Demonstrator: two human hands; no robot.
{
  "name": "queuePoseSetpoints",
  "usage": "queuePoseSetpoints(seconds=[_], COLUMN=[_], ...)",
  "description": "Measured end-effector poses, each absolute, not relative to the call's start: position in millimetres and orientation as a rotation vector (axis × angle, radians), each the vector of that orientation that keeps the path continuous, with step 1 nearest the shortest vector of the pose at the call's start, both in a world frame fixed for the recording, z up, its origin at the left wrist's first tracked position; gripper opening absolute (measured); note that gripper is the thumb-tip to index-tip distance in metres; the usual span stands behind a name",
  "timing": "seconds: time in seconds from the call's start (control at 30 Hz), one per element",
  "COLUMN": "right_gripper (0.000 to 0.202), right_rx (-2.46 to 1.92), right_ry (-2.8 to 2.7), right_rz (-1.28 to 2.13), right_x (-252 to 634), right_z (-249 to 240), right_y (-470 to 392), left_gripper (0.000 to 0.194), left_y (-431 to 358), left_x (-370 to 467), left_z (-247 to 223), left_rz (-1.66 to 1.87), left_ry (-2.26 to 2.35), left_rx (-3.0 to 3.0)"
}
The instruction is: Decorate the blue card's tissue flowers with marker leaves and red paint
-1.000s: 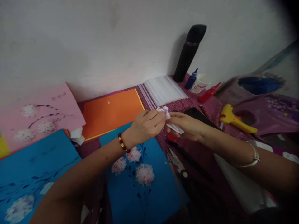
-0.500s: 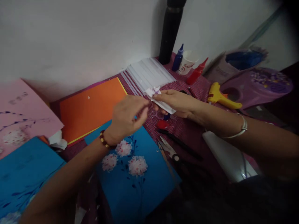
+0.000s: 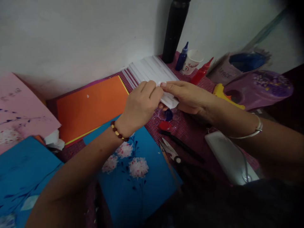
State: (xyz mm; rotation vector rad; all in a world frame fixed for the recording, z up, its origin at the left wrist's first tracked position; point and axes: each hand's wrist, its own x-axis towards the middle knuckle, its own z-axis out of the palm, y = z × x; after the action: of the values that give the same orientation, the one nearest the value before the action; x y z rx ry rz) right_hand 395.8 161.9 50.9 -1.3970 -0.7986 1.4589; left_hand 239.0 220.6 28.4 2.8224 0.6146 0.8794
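My right hand (image 3: 187, 95) grips a folded piece of white paper (image 3: 169, 100), perhaps tissue, thumb along its upper edge. My left hand (image 3: 143, 104), wearing a beaded bracelet, meets it there with curled fingers closed at the paper's upper end; the fingertips are partly hidden. Both hands are above the table, close to a stack of white paper strips (image 3: 152, 68). Beneath my left forearm lies a blue sheet (image 3: 156, 177) bearing several fluffy pink-white paper flowers (image 3: 139, 167) and painted dark leaves. Just below the hands are a red paint blob or lid (image 3: 165, 126) and a dark blue one (image 3: 168, 115).
Scissors (image 3: 174, 155) and a black brush-like tool (image 3: 181, 144) lie right of the blue sheet. Orange sheets (image 3: 92, 107) lie left. At the back stand a black bottle (image 3: 175, 31), a white cup (image 3: 193, 61) and a red paint bottle (image 3: 201, 72). A yellow glue gun (image 3: 219, 90) lies right.
My left hand has moved right and up to the paper in my right hand, and its fingers have closed there. The view has shifted slightly.
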Motion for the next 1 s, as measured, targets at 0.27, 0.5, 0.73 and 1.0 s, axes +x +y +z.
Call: queuePoseSetpoints(seconds=[0.27, 0.5, 0.73, 1.0], right_gripper=[0.007, 0.021, 0.021, 0.019], right_rx=[-1.638, -1.770, -1.818, -1.726], right_ry=[-1.570, -2.159, -2.468, -2.869], right_rz=[1.051, 0.525, 0.310, 0.371], right_x=[432, 416, 413, 397], right_z=[8, -9, -7, 12], right_y=[144, 134, 142, 156], left_gripper=[0.012, 0.010, 0.017, 0.024], left_y=[234, 243, 235, 229], left_x=[216, 220, 228, 230], left_z=[-9, -27, -28, -30], left_rz=[0.690, 0.287, 0.174, 0.179], left_ry=[0.797, 1.077, 1.080, 1.056], left_rx=[2.543, 2.560, 2.582, 2.599])
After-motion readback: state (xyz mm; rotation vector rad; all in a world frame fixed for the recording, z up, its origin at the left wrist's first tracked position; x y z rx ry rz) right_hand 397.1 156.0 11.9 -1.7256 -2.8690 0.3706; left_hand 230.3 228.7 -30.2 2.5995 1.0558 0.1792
